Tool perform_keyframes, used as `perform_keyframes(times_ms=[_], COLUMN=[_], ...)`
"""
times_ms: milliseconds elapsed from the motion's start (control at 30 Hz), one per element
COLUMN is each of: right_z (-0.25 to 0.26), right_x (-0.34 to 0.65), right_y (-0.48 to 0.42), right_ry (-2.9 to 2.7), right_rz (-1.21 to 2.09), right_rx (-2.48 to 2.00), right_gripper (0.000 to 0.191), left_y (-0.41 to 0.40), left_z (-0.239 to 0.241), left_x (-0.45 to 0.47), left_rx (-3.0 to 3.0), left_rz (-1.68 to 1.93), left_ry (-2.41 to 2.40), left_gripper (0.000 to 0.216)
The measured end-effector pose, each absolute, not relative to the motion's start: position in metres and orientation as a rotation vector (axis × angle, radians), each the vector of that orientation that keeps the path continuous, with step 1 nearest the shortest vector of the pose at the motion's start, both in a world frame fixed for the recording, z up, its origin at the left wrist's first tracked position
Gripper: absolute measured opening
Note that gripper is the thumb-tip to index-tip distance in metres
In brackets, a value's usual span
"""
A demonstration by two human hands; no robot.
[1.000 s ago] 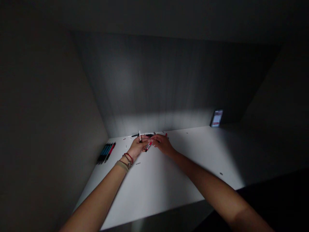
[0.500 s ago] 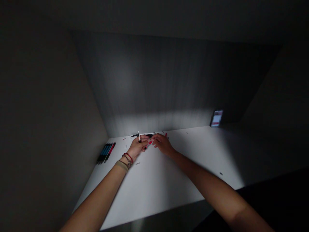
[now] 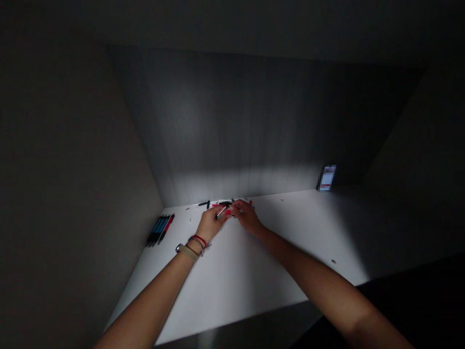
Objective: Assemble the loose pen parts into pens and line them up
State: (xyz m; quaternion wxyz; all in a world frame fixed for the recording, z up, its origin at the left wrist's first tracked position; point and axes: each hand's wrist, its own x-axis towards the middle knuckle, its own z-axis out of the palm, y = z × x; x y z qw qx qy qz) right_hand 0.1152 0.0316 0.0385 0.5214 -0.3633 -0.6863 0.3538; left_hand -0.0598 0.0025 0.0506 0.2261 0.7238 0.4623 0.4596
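Observation:
My left hand (image 3: 209, 222) is closed, with a thin white pen refill (image 3: 221, 212), dark at one end, slanting between its fingers. Close against it on the right, my right hand (image 3: 246, 214) is pinched around a red pen part (image 3: 228, 212). The fingertips of both hands meet at that red piece and partly hide it. Just behind the hands lie loose black pen parts (image 3: 204, 204) and red bits, some of them covered by my fingers.
Several assembled pens (image 3: 160, 229), blue and red with black ends, lie side by side at the left of the white tabletop (image 3: 232, 281). A phone (image 3: 326, 178) leans upright at the back right. A small dark spot (image 3: 333, 261) is near the front right. A grey panel (image 3: 232, 121) closes the back.
My left hand has turned and shifted right, closer to my right hand. The white refill has gone from nearly upright to slanting toward the right. My right hand has barely moved.

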Motion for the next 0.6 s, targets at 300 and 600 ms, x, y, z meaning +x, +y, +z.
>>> perform_keyframes(times_ms=[300, 600], right_z=[0.055, 0.053], right_x=[0.122, 0.124], right_y=[0.028, 0.032], right_ry=[-1.229, -1.177], right_rz=[1.187, 1.22], right_rx=[-0.854, -0.855], right_gripper=[0.038, 0.046], left_y=[0.005, 0.004], left_z=[0.048, 0.05], left_x=[-0.059, -0.058], left_rx=[1.904, 1.855], left_rz=[1.285, 1.293], left_ry=[1.266, 1.23], left_gripper=[0.032, 0.034])
